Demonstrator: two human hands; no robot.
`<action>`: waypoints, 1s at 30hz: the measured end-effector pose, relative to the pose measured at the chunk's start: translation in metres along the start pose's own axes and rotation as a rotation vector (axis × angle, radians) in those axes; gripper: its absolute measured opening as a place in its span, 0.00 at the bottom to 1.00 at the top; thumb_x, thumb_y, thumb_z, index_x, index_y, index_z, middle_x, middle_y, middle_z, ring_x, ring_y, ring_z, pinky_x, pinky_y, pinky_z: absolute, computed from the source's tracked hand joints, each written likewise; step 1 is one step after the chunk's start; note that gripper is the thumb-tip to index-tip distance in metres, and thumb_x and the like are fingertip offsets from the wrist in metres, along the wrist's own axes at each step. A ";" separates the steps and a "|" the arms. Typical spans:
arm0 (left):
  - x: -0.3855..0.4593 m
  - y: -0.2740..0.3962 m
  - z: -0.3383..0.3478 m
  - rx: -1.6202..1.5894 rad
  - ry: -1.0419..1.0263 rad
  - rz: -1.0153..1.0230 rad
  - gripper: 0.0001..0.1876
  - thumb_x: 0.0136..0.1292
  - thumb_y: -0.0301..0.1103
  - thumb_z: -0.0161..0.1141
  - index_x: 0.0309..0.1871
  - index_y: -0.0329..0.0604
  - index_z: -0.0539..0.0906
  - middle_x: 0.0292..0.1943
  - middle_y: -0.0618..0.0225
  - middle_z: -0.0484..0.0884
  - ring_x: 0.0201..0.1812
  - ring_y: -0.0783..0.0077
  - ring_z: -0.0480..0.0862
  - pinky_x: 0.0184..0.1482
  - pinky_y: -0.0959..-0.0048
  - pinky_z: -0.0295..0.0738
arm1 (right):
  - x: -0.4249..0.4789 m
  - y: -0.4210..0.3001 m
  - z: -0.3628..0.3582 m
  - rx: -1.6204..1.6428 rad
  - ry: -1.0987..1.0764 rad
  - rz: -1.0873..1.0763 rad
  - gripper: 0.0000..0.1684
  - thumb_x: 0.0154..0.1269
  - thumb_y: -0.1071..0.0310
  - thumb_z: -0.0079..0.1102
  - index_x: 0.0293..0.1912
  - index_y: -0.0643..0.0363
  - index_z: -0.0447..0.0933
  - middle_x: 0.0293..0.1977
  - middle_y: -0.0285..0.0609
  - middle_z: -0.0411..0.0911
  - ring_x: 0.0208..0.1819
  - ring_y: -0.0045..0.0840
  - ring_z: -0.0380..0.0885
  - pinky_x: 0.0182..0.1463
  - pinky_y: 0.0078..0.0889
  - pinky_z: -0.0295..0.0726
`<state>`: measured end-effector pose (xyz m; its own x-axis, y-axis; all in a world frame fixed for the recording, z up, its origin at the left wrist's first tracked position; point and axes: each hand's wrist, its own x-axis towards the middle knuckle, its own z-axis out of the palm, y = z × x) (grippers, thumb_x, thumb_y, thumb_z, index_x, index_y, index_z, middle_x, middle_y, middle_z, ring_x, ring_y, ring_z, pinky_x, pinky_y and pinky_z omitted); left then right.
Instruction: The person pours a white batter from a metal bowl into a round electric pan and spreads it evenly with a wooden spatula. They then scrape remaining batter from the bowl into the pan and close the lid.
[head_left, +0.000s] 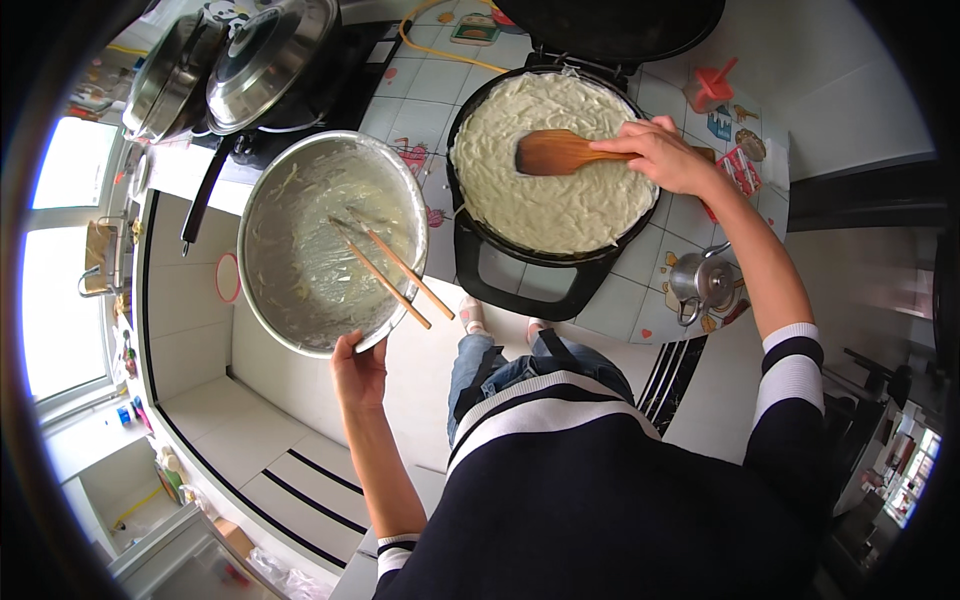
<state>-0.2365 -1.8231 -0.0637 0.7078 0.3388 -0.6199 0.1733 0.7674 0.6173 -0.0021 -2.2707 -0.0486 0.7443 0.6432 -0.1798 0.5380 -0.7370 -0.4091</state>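
My right hand (664, 156) grips the handle of a wooden spatula (555, 152). The spatula's darkened blade lies on a pale layer of batter with shreds in it (540, 210), which fills the round pan of an electric griddle (517, 289). The griddle's black lid (615, 26) stands raised at the back. On the left, my left hand (361, 367) holds the rim of a large metal bowl (259, 300), tilted and coated inside with batter residue. Two wooden chopsticks (390, 277) lean in the bowl, their handles past its rim.
A metal kettle (701, 281) stands on the tiled counter (619, 307) right of the griddle. Behind it are a red-lidded container (709, 88) and a red tray (741, 171). A lidded steel pan (262, 71) with a long handle sits on the stove, left. A yellow cord (442, 54) runs behind the griddle.
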 end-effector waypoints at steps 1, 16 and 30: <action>-0.002 -0.002 0.001 0.001 -0.001 0.001 0.11 0.59 0.21 0.48 0.44 0.23 0.72 0.42 0.51 0.80 0.42 0.57 0.84 0.43 0.64 0.87 | -0.005 0.003 -0.001 -0.005 0.013 0.025 0.33 0.56 0.80 0.49 0.60 0.42 0.73 0.35 0.38 0.70 0.46 0.24 0.70 0.58 0.28 0.53; -0.008 -0.003 0.032 0.070 0.022 0.079 0.11 0.60 0.23 0.49 0.43 0.22 0.71 0.42 0.50 0.79 0.40 0.59 0.84 0.40 0.71 0.88 | -0.078 -0.054 -0.017 -0.015 0.425 0.088 0.34 0.56 0.84 0.52 0.62 0.48 0.71 0.35 0.40 0.67 0.36 0.28 0.70 0.44 0.23 0.71; -0.028 -0.002 0.029 0.043 0.003 0.118 0.14 0.59 0.23 0.50 0.48 0.23 0.70 0.45 0.51 0.78 0.40 0.59 0.84 0.40 0.69 0.88 | -0.062 -0.087 0.003 0.177 0.524 0.194 0.30 0.61 0.79 0.52 0.63 0.49 0.69 0.35 0.42 0.69 0.36 0.33 0.73 0.40 0.33 0.73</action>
<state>-0.2371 -1.8497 -0.0334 0.7229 0.4274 -0.5429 0.1180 0.6978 0.7065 -0.0959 -2.2459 -0.0049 0.9431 0.2785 0.1817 0.3320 -0.7562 -0.5638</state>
